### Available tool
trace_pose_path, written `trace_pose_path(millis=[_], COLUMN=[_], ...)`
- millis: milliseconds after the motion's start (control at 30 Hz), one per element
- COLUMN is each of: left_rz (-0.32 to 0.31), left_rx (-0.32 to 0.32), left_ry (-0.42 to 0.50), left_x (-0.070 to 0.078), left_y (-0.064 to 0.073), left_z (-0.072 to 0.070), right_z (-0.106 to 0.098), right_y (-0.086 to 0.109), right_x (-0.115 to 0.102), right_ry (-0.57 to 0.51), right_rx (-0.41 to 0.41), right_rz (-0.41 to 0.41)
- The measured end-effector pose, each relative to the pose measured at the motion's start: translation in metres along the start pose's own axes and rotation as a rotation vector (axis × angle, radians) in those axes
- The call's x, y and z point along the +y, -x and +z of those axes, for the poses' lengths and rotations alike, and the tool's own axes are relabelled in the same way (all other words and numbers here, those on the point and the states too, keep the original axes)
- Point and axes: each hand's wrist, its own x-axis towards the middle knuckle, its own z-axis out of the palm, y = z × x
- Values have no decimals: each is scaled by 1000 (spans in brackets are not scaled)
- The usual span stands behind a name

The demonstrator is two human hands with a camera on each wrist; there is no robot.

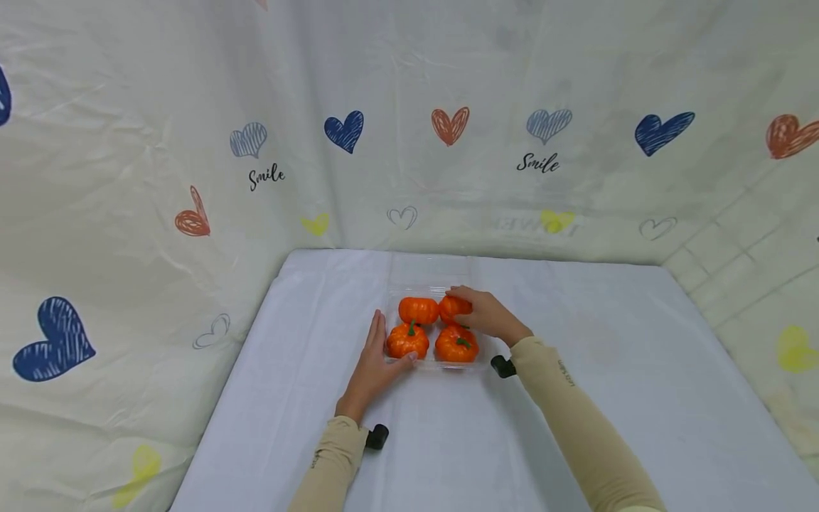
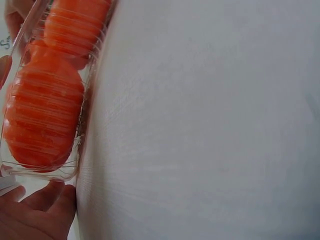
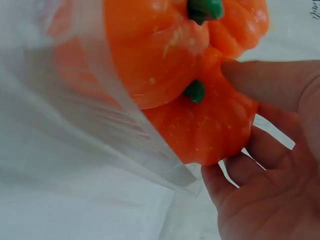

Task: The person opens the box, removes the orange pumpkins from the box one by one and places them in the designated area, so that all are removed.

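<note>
Small orange toy pumpkins with green stems sit in a clear plastic container (image 1: pixel 441 365). My left hand (image 1: pixel 376 370) rests along the container's left side, fingers extended, thumb at the front edge. In the left wrist view, those fingertips touch the container's end wall. My right hand (image 1: pixel 493 316) pinches the back-right pumpkin (image 3: pixel 215 130) between thumb and fingers, partly covering it in the head view. Nearest the left hand is the front-left pumpkin (image 1: pixel 407 344). Beside it lies the front-right pumpkin (image 1: pixel 457 347), and behind is the back-left pumpkin (image 1: pixel 417 311).
The container's clear lid (image 1: pixel 429 269) is hinged open toward the back of the table. A white cloth (image 1: pixel 576 313) covers the table. Behind and at the sides hangs a pale curtain (image 1: pixel 397 64) printed with hearts. Each wrist carries a small black camera (image 1: pixel 377 436).
</note>
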Motion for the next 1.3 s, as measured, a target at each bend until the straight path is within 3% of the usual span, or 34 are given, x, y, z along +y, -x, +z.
trace_pose_path(millis=[167, 400, 1133, 1300], left_rz=[-2, -2, 1, 3], left_rx=[0, -2, -3, 7], left_ry=[6, -3, 3, 4], left_x=[1, 2, 4, 3], left_y=[0, 0, 1, 2], left_z=[0, 0, 0, 0], right_z=[1, -2, -19, -22], right_y=[2, 5, 17, 22], right_x=[1, -1, -6, -7], right_ry=[39, 62, 39, -10], right_rx=[54, 66, 128, 154], right_rz=[-54, -58, -93, -91])
